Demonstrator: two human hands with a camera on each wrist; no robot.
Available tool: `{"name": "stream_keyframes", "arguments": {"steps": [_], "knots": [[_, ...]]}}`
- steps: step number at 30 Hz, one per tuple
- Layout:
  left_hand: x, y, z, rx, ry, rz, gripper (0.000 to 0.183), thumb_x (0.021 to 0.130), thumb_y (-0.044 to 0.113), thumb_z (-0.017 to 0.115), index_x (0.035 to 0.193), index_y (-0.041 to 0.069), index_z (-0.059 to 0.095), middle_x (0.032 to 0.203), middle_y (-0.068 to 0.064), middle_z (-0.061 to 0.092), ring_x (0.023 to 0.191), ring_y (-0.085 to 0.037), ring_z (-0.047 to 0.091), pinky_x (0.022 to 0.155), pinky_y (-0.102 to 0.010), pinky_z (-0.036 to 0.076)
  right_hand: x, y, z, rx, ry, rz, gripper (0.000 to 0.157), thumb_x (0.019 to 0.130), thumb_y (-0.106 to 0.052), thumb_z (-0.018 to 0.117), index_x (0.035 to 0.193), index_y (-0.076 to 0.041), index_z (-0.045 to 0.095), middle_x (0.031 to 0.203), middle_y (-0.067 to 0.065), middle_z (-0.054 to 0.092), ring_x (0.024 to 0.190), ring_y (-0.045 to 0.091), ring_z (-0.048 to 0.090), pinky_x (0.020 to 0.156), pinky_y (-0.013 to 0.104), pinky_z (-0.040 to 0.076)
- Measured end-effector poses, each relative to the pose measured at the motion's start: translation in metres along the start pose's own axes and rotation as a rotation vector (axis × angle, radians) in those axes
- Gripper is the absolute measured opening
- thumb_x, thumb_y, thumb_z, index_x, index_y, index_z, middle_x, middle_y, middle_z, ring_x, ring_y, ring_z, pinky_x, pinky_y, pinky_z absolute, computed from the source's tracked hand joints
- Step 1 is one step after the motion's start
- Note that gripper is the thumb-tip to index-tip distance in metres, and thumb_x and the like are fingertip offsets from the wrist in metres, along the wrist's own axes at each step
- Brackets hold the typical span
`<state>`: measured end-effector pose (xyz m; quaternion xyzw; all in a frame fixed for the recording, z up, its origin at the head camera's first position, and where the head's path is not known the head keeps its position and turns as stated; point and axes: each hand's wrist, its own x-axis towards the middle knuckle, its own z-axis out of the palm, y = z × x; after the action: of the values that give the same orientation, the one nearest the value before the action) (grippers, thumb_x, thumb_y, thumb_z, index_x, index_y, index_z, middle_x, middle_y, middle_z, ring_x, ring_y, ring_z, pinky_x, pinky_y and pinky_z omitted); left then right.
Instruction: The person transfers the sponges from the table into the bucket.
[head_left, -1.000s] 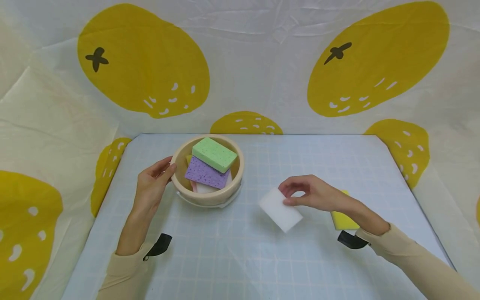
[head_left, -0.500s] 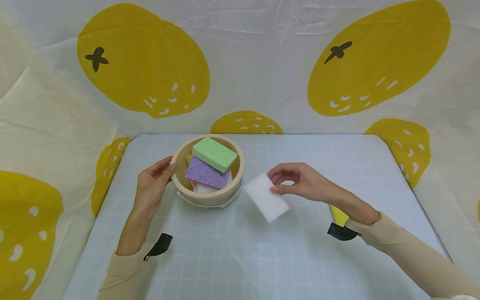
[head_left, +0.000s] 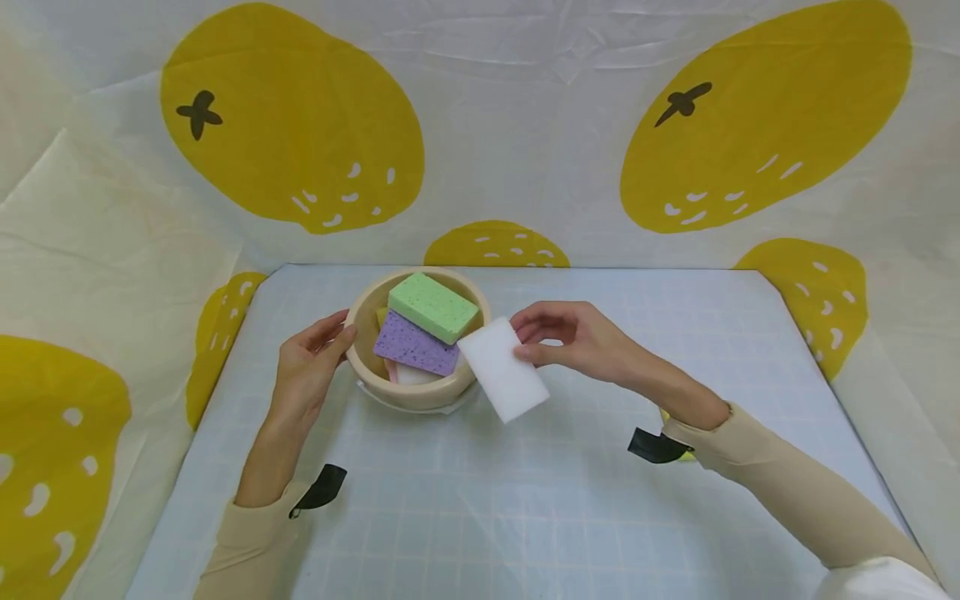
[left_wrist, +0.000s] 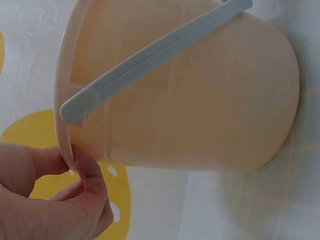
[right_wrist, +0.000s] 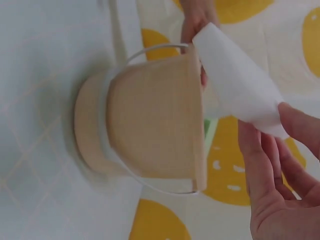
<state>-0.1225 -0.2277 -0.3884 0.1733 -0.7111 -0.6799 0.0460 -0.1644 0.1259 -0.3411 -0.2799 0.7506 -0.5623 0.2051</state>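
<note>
A beige bucket (head_left: pixel 420 395) stands at the back left of the table, its pale handle (left_wrist: pixel 150 57) folded down against the side. My left hand (head_left: pixel 306 367) pinches the bucket's left rim between thumb and fingers. Inside lie a green sponge (head_left: pixel 432 307), a purple sponge (head_left: pixel 416 342) and, partly hidden beneath, a white and pink piece and something yellow. My right hand (head_left: pixel 573 337) pinches a white sponge (head_left: pixel 504 371) by one edge. In the head view this sponge overlaps the bucket's right rim; the right wrist view shows it raised beside the bucket's mouth.
A yellow sponge (head_left: pixel 687 456) lies on the table at the right, mostly hidden under my right forearm. The table (head_left: pixel 525 517) has a pale blue grid covering. A curtain (head_left: pixel 517 125) with yellow fruit prints stands behind the table's far edge and along both sides.
My right hand has carried the white sponge left and farther back, up to the bucket's rim. My right forearm now covers most of the yellow sponge. The left hand stays on the bucket.
</note>
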Motion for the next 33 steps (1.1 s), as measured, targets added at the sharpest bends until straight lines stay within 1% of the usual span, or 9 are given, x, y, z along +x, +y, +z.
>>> {"name": "stream_keyframes", "arguments": {"steps": [6,11,15,19,26,29,33], "knots": [[0.000,-0.001,0.000,-0.033,0.003,0.002,0.051,0.086,0.021,0.071,0.132,0.005,0.056,0.113,-0.007,0.054,0.101,-0.018,0.058,0.080,-0.017,0.052,0.015,-0.013,0.005,0.028,0.029,-0.024,0.034,0.083,-0.018,0.074,0.114,-0.011,0.063,0.105,0.010,0.063,0.095,0.026,0.061,0.080,0.038,0.057],[0.001,-0.001,0.000,-0.036,0.007,0.001,0.051,0.086,0.021,0.071,0.132,0.005,0.056,0.113,-0.006,0.054,0.101,-0.017,0.058,0.080,-0.017,0.052,0.029,-0.023,0.009,0.059,0.040,-0.046,0.035,0.082,-0.018,0.075,0.114,-0.010,0.063,0.104,0.012,0.062,0.094,0.027,0.061,0.079,0.039,0.057],[0.002,-0.001,0.001,-0.033,0.010,0.000,0.050,0.086,0.021,0.070,0.131,0.006,0.056,0.113,-0.006,0.054,0.101,-0.015,0.058,0.080,-0.016,0.052,0.040,-0.026,0.013,0.065,0.045,-0.071,0.034,0.082,-0.018,0.075,0.113,-0.011,0.064,0.103,0.011,0.063,0.092,0.026,0.062,0.078,0.038,0.057],[0.002,0.000,0.000,-0.038,0.011,-0.002,0.050,0.086,0.021,0.070,0.132,0.006,0.056,0.113,-0.006,0.054,0.101,-0.015,0.058,0.081,-0.016,0.052,0.053,-0.027,0.019,0.066,0.042,-0.086,0.033,0.082,-0.019,0.075,0.112,-0.012,0.064,0.101,0.010,0.065,0.091,0.025,0.063,0.078,0.040,0.057],[0.001,0.000,0.000,-0.062,-0.001,0.005,0.051,0.085,0.020,0.071,0.131,0.004,0.056,0.113,-0.006,0.054,0.098,-0.012,0.059,0.080,-0.016,0.052,0.075,-0.024,0.033,0.034,0.052,-0.091,0.034,0.082,-0.019,0.075,0.114,-0.010,0.064,0.104,0.007,0.065,0.094,0.022,0.062,0.080,0.033,0.056],[0.001,0.000,0.000,-0.061,0.001,0.005,0.050,0.086,0.019,0.071,0.130,0.004,0.056,0.112,-0.006,0.055,0.098,-0.012,0.059,0.080,-0.016,0.052,0.082,-0.022,0.040,0.045,0.044,-0.092,0.034,0.083,-0.018,0.075,0.114,-0.008,0.064,0.104,0.008,0.064,0.093,0.023,0.062,0.077,0.034,0.057],[0.001,0.000,0.000,-0.053,0.004,0.006,0.048,0.086,0.018,0.070,0.130,0.004,0.057,0.112,-0.007,0.055,0.098,-0.012,0.059,0.080,-0.016,0.052,0.091,-0.018,0.049,-0.002,0.040,-0.114,0.032,0.083,-0.019,0.075,0.111,-0.010,0.064,0.100,0.005,0.065,0.091,0.019,0.062,0.076,0.032,0.057]]}}
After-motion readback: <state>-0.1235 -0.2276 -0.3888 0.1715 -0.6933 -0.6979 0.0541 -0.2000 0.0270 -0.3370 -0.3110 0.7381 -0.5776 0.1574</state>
